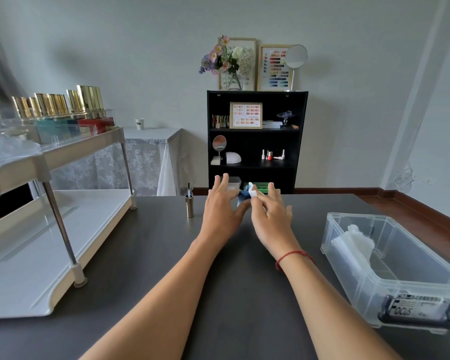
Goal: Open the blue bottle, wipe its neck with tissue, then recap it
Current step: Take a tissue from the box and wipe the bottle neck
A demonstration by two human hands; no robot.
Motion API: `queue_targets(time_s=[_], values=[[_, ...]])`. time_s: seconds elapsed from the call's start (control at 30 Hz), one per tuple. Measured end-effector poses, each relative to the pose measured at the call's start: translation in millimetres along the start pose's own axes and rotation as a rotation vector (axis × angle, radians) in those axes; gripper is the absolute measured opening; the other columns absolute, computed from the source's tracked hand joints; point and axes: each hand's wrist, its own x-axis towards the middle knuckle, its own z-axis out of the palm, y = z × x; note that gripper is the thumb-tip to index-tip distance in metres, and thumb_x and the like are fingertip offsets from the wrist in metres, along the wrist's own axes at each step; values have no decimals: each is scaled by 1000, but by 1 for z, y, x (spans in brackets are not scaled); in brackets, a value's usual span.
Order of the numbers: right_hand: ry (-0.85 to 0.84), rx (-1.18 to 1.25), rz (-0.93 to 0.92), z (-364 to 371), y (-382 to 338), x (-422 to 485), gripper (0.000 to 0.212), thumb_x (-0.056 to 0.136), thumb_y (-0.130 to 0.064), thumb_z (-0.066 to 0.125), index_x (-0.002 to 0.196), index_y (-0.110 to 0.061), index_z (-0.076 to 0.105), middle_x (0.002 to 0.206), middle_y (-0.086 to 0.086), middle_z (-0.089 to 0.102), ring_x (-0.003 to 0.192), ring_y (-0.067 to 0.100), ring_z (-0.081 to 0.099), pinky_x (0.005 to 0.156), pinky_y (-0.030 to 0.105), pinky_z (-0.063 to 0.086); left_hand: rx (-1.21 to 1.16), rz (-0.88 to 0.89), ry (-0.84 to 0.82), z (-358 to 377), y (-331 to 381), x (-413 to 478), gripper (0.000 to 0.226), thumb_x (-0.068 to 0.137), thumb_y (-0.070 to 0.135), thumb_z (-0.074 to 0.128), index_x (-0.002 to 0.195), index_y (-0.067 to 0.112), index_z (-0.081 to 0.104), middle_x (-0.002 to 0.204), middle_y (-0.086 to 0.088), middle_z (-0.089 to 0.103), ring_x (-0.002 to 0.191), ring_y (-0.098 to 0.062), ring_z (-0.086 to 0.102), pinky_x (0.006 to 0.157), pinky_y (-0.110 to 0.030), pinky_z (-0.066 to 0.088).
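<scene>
Between hands: blue bottle (243, 197) gripped by left hand (220, 205); right hand (269, 213) pinches tissue (252, 191) atop it

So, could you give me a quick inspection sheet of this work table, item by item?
Surface: dark grey table.
Job's things: blue bottle, uncapped, between the hands; tissue at its neck; gold cap with its brush, standing on the table to the left.
Clutter: clear bin, right; white rack with gold-capped bottles, left.
Hands: left hand holds the blue bottle; right hand pinches the tissue.
Cables: loose white wires by the right wall.
Surroundings: black bookshelf, flowers, mirror.
</scene>
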Motion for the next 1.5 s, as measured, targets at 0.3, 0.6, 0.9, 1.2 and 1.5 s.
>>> queue_targets(time_s=[0.3, 0.6, 0.9, 1.2, 1.5], values=[[-11, -9, 58, 1, 2, 2, 41, 99, -33, 28, 130, -29, 54, 160, 2, 9, 147, 16, -2, 115, 49, -10, 82, -26, -12, 6, -4, 1, 28, 90, 32, 62, 115, 22, 68, 158, -7, 24, 150, -23, 6, 120, -46, 13], [-68, -47, 100, -1, 1, 2, 41, 99, -36, 27, 125, -29, 58, 159, 4, 14, 147, 19, 0, 115, 49, -10, 73, -79, -74, 4, -4, -1, 24, 85, 26, 68, 109, 22, 71, 152, -10, 37, 148, -24, 17, 118, -46, 19], [-83, 3, 142, -4, 1, 1, 40, 97, -34, 28, 125, -34, 57, 158, 3, 19, 147, 20, 4, 116, 50, -8, -76, -167, -71, -4, 1, -6, 32, 76, 28, 77, 105, 16, 71, 144, -4, 49, 137, -22, 38, 108, -32, 27], [-120, 69, 110, -6, -3, 0, 39, 96, -40, 33, 63, -37, 54, 157, 2, 21, 147, 18, 5, 117, 50, -6, -51, -157, -363, -5, -2, -1, 52, 93, 28, 57, 142, 27, 40, 157, -5, 25, 149, -28, 2, 118, -48, 11], [-119, -13, 63, -4, -1, -2, 41, 98, -35, 26, 129, -37, 53, 159, 2, 16, 147, 20, 2, 115, 49, -10, -54, -128, -328, -4, -3, -2, 33, 93, 22, 58, 126, 20, 57, 151, -3, 38, 149, -29, -3, 119, -51, 5]])
